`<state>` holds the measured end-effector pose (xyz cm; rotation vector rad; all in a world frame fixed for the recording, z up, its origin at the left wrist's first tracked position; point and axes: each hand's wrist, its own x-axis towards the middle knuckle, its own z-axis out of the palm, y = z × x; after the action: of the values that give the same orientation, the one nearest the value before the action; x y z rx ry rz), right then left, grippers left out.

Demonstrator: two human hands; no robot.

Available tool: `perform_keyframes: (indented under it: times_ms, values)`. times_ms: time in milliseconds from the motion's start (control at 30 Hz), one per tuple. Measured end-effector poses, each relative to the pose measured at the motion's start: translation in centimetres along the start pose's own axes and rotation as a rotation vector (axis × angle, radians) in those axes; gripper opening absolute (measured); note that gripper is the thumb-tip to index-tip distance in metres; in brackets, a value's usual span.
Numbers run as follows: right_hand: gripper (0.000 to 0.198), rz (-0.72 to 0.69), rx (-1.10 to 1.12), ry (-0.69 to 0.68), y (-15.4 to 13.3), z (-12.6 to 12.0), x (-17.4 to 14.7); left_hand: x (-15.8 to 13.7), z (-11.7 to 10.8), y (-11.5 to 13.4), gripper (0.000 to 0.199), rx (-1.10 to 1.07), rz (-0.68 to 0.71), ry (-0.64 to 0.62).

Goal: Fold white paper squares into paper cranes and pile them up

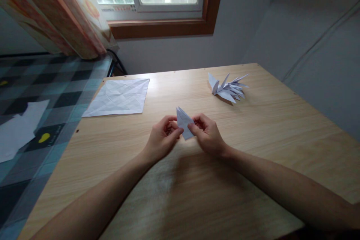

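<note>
The left hand (164,137) and the right hand (209,135) pinch together a small, white, pointed folded paper (184,123) above the light-brown wooden desk (281,127). Farther away lie a creased white paper sheet (119,97), at left, and a spiky white folded-paper cluster (229,90), at right.

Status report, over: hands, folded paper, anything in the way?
Left hand, right hand: both holding paper. Paper folded, pointed at one end. Sheet and folded pieces farther back on table, apart from hands.
</note>
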<state>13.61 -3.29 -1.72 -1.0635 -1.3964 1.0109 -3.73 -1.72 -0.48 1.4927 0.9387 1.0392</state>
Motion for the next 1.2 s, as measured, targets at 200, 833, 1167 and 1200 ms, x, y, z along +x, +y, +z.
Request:
perform_keyframes:
  times_ms: [200, 833, 1167, 1200]
  values:
    - [0.018, -0.002, 0.031, 0.011, 0.4, 0.1, -0.1, 0.1, 0.1, 0.1, 0.026, 0.004, 0.019, 0.083]
    - [0.032, -0.051, 0.109, -0.005, 1.2, 0.2, 0.0, 0.0, 0.0, -0.2, 0.037, -0.045, 0.092, 0.093]
    - [0.038, -0.092, 0.193, 0.005, 1.4, 0.1, 0.0, -0.2, -0.3, -0.3, 0.015, 0.119, 0.101, 0.008]
    - [0.032, -0.097, 0.188, 0.003, 1.3, 0.1, 0.0, -0.1, -0.4, -0.1, 0.011, 0.155, 0.136, 0.008]
